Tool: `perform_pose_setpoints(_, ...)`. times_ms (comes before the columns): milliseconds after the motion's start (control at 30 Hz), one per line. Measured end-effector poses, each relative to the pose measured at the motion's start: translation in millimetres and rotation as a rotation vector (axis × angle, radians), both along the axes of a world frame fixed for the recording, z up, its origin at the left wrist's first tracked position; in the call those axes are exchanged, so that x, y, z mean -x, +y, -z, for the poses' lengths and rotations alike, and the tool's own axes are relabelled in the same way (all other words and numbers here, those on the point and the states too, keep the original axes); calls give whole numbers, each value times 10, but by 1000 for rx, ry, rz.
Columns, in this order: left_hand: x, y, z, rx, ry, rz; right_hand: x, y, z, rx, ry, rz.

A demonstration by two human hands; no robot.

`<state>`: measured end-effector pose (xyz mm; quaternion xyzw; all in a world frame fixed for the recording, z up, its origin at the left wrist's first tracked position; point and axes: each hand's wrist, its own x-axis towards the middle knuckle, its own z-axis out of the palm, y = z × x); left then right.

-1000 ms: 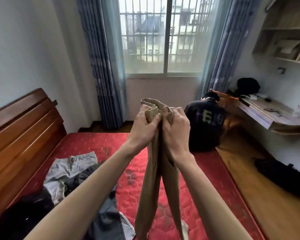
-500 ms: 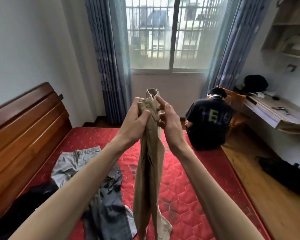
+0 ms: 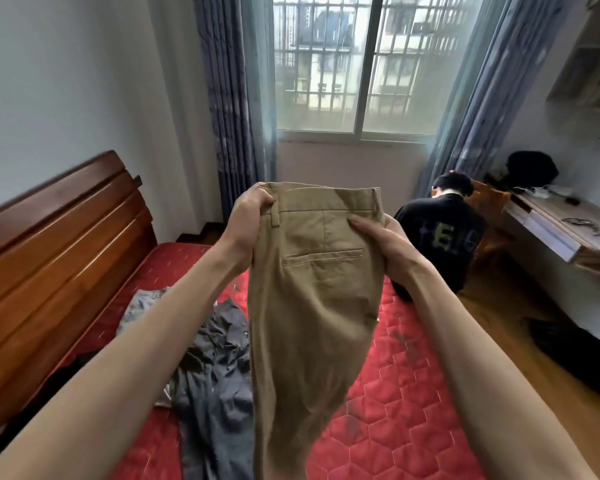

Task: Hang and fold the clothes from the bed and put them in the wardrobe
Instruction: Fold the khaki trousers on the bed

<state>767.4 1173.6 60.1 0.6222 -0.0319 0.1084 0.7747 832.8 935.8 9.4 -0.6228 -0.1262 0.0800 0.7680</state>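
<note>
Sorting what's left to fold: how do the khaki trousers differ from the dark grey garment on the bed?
The khaki trousers hang in the air, gripped at the waistband by the left hand and right hand; the dark grey garment lies on the red mattress. The trousers hang fairly smooth, the grey one crumpled. Neither is folded.

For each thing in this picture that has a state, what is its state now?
Khaki trousers: held up, hanging over the bed.
Left hand: grips the waistband.
Right hand: grips the waistband.
Grey clothes: crumpled on the bed.
Curtains: drawn open.
</note>
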Motion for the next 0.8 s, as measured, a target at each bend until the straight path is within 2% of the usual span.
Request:
perform_pose_setpoints(100, -106, 133, 83, -225, -5, -58, -30, 68, 11, 20, -14, 47)
perform_pose_setpoints(233, -289, 297, 197, -517, 53, 91, -137, 135, 181, 91, -32, 118)
perform_pose_setpoints(300, -510, 386, 286, -715, 41, 92, -273, 140, 271, 237, -90, 148)
perform_pose_setpoints(400, -835, 432, 355, -1005, 13, -33, -564, 161, 238, 601, -296, 222)
perform_pose_setpoints(500, -1139, 379, 206, -1063, -64, -119, -935, 168, -51, 925, -470, 321)
perform_pose_setpoints(600, -1467, 279, -178, -1111, -270, -243, -1301, 135, -585, 1052, -625, 406)
perform_pose_setpoints(700, -1768, 186, -764, -1172, -427, -372, -1507, 114, -1187, 1006, -751, 536)
perform_pose_setpoints(800, -1904, 165, -1244, -1155, -598, -488, -1519, 49, -1585, 831, -885, 697)
